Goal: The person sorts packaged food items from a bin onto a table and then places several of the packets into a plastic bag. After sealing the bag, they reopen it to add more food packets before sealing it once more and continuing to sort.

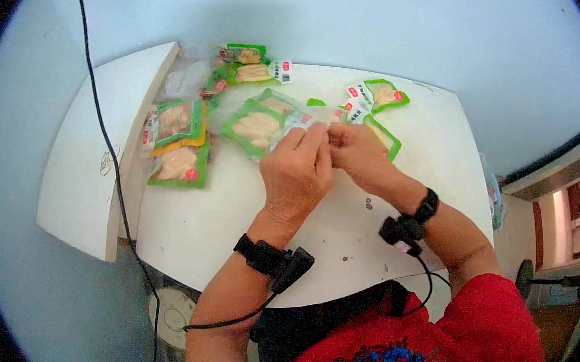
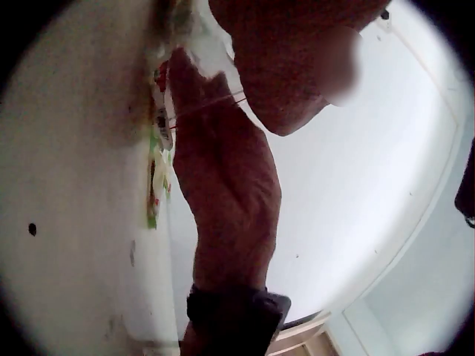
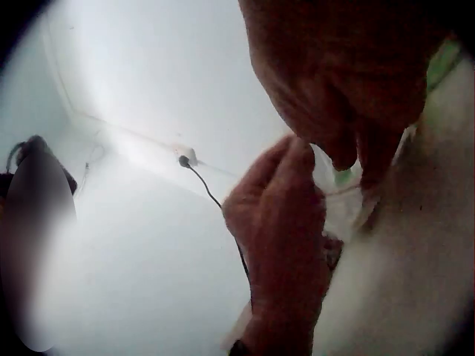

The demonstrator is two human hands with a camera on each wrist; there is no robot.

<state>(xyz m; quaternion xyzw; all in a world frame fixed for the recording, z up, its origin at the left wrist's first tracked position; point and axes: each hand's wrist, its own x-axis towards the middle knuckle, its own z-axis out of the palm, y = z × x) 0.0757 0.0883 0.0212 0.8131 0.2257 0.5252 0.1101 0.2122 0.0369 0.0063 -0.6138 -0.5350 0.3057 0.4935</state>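
Both hands meet over the middle of the table at the top edge of a clear plastic bag (image 1: 230,111) that holds green-edged food packs (image 1: 254,127). The left hand (image 1: 296,171) pinches the bag's edge with curled fingers. Close against it on the right, the right hand (image 1: 362,156) pinches the same edge. In the left wrist view the right hand (image 2: 223,178) reaches up to the clear plastic. The right wrist view has the left hand (image 3: 278,245) beside the right hand (image 3: 349,74), with plastic (image 3: 345,211) between them.
Two packs (image 1: 180,144) lie stacked at the table's left. More packs (image 1: 253,71) and clear plastic (image 1: 187,77) are at the back left. Other packs (image 1: 384,96) lie back right. A black cable (image 1: 95,106) hangs at the left, before a white panel (image 1: 89,162).
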